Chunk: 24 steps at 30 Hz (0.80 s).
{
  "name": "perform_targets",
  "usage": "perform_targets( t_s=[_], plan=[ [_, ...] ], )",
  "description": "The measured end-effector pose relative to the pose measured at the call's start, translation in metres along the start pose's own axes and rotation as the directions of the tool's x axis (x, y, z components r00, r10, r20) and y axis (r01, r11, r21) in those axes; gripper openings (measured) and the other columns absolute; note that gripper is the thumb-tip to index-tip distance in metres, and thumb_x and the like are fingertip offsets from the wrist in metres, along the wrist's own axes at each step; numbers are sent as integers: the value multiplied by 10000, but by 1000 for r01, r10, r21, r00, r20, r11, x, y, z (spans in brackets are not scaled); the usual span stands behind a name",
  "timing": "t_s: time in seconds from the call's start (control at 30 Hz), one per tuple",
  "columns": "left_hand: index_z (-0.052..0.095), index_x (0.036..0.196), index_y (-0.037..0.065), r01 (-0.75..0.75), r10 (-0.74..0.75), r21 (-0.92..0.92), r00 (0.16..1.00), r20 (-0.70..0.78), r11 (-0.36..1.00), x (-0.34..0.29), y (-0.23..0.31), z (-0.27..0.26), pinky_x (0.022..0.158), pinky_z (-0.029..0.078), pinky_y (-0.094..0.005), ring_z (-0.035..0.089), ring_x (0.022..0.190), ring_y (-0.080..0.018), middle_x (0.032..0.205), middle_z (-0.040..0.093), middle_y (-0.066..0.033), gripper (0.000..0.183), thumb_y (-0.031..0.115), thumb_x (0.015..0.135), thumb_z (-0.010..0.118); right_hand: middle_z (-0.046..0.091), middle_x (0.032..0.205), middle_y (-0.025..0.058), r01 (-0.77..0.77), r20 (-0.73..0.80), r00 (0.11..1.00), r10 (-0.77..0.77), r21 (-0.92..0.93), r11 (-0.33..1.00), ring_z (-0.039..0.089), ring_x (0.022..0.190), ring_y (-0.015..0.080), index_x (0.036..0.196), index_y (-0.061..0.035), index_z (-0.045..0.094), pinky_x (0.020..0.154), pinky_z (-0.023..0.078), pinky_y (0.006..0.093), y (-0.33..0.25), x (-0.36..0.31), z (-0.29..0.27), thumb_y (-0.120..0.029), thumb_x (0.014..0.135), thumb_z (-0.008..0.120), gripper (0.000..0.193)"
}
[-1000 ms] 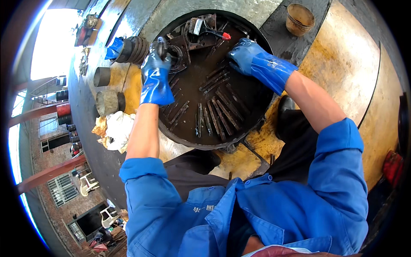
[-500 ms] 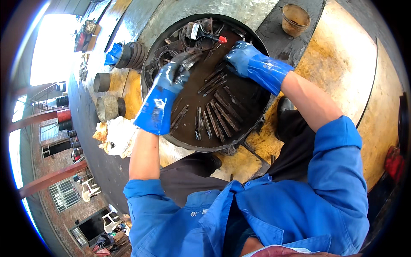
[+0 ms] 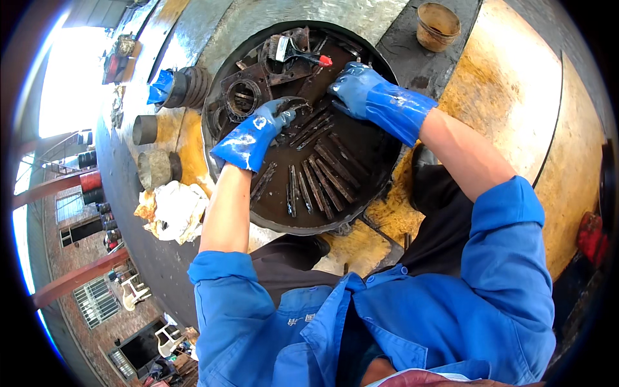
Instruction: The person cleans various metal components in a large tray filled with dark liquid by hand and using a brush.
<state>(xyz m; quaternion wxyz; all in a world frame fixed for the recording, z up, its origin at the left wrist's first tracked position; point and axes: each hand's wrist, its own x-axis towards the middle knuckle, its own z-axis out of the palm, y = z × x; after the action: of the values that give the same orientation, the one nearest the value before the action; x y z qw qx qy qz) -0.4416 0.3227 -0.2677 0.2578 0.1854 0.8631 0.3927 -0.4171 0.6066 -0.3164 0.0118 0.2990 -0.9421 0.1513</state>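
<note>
A wide round black pan [image 3: 382,143] with dark liquid in it lies before me. I wear blue rubber gloves. Over the pan's left middle, my left hand [image 3: 277,115] has its fingers curled together above several dark narrow metal strips; what they pinch is too dark to make out. My right hand [image 3: 354,87] is closed in a fist at the upper right of the pan, and its grip is hidden. More dark strips [image 3: 327,177] fan out across the lower pan. A paintbrush [image 3: 298,53] with a red-tipped handle rests on greasy metal plates [image 3: 243,98] with round openings.
A dirty tan bucket [image 3: 438,27] stands beyond the pan at right. To the left are metal cylinders [image 3: 155,168], a stack of dark rings [image 3: 190,87] and a crumpled whitish rag [image 3: 177,213]. Oily yellow floor plates [image 3: 490,97] surround the pan.
My left hand has drawn back from the metal plates toward the strips, and its outstretched fingers have curled in. My right hand stays closed in about the same place over the pan.
</note>
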Motion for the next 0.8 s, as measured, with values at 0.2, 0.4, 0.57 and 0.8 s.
perform_targets(
  t_s=[0.2, 0.4, 0.57, 0.8],
  plan=[
    [630, 1371, 49, 82, -61, 190, 992, -113, 978, 15, -25, 19, 1014, 511, -379, 680, 1172, -280, 1248, 719, -202, 456, 348, 1027, 640, 725, 957, 144, 16, -19, 1000, -17, -9, 1000, 683, 982, 344, 1030, -85, 736, 927, 534, 444, 0, -1, -2, -340, 927, 676, 281],
    [648, 1344, 54, 183, -112, 331, 969, -222, 926, 39, -48, 28, 998, 520, -389, 697, 1153, -304, 1223, 727, -219, 453, 379, 1029, 634, 752, 965, 140, 33, -74, 997, -36, -42, 999, 710, 993, 313, 1020, -106, 754, 951, 518, 429, 7, 1, 9, -357, 959, 618, 292],
    [688, 1242, 101, 167, 0, 408, 926, -379, 897, 27, -42, 52, 923, 550, -518, 697, 1047, -451, 1101, 738, -246, 451, 478, 1012, 595, 749, 998, 146, 11, -11, 1000, -11, -13, 1000, 704, 1005, 340, 1025, -103, 751, 970, 515, 437, -1, 3, 2, -344, 957, 624, 281],
    [685, 1240, 77, 275, -106, 379, 906, -411, 884, 33, -23, 45, 919, 546, -499, 688, 1067, -448, 1141, 726, -245, 434, 437, 1003, 638, 739, 1003, 159, 98, -113, 989, -98, -6, 995, 690, 1017, 364, 1007, -94, 744, 946, 537, 464, 2, 4, -3, -310, 929, 641, 251]
  ],
)
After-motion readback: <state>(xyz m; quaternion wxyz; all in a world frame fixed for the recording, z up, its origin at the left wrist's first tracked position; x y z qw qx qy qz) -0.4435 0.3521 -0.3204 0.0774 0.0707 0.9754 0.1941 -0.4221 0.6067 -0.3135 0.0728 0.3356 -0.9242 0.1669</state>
